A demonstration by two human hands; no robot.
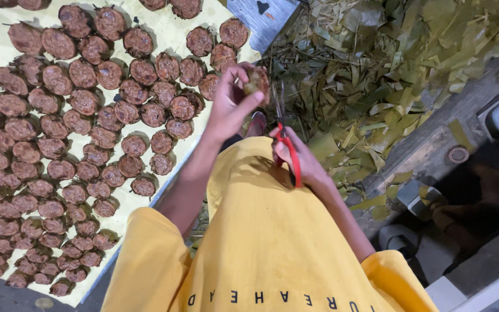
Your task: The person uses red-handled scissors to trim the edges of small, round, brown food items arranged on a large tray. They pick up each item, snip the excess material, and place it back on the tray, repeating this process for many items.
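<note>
The left hand [232,101] is raised in front of the chest, its fingers and thumb pinching a small round brown piece [257,81] at about 12 o'clock from the person's yellow shirt [267,242]. The piece sits at the fingertips, held up off any surface, with a greenish patch on the side turned to the camera. The right hand [295,156] is curled shut around the red handles of a pair of scissors [284,130]; the dark blades point up toward 12 o'clock and their tips reach just beside the held piece, though I cannot tell whether they touch it.

From the hands toward 9 and 10 o'clock lies a pale yellow sheet [163,34] covered with many more round brown pieces [88,127], laid close together in rough rows, some touching their neighbours. At its 12 o'clock end the sheet meets a grey metal plate [264,17].

Toward 1 and 2 o'clock a heap of green leaf trimmings [376,75] spreads over the floor, with loose strips reaching down toward 3 o'clock. Farther out at 3 to 4 o'clock runs a grey concrete ledge [434,144], with pale sandals [417,199] just beside it in shadow.
</note>
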